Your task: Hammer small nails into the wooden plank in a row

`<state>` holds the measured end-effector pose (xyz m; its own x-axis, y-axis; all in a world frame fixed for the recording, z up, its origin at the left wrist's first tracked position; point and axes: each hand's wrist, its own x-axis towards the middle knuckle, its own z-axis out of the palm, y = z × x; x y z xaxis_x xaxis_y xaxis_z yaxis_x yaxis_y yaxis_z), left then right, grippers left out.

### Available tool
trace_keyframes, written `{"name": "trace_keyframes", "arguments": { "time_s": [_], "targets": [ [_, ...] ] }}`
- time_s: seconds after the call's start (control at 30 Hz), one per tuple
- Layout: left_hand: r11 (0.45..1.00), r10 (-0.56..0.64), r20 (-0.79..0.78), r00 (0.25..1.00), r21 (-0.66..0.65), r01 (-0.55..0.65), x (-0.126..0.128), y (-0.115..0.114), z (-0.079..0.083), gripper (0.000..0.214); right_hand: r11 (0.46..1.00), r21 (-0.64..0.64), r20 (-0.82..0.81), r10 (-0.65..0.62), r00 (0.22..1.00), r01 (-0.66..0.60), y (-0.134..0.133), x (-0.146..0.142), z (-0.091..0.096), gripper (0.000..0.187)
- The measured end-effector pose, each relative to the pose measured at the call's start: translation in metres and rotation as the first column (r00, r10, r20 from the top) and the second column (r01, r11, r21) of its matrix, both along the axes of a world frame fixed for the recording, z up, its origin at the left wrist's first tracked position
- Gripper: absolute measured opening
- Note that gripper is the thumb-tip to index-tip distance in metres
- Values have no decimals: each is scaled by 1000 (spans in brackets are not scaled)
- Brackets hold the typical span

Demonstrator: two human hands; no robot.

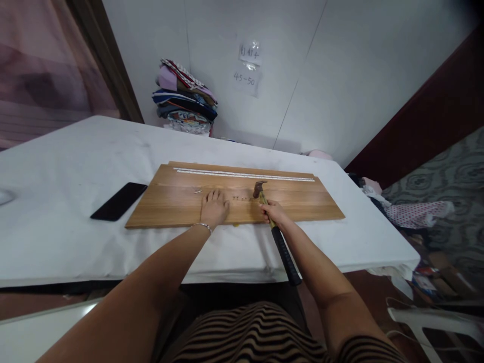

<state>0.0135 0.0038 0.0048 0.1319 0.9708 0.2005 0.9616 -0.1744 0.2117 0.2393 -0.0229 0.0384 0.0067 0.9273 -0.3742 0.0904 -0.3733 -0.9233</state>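
A wooden board (295, 201) lies on the white table (75, 222). My left hand (214, 207) rests flat on the board with fingers stretched out, a bracelet at the wrist. My right hand (273, 212) is closed round a hammer (275, 232), gripping it high on the shaft near the head; the black grip sticks back past my wrist. The hammer head (259, 187) is just above the board, right beside a short row of small nails (242, 198) standing in the wood. One loose nail (197, 191) lies left of my left hand.
A white strip (242, 174) runs along the board's far edge. A black phone (119, 200) lies on the table left of the board. Folded fabrics (185, 98) are stacked against the back wall. Clothes and a white plastic chair (434, 317) are on the floor at right.
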Motion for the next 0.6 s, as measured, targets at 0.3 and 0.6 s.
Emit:
{"name": "trace_keyframes", "arguments": {
  "time_s": [0.3,0.6],
  "targets": [
    [1000,7,-19,1000,6,-7,1,0,0,48,1000,3,-7,-15,1000,15,2,1,1,32],
    [1000,1,-11,1000,10,-1,0,0,-2,50,1000,6,23,-4,1000,3,5,1,0,28]
  ]
}}
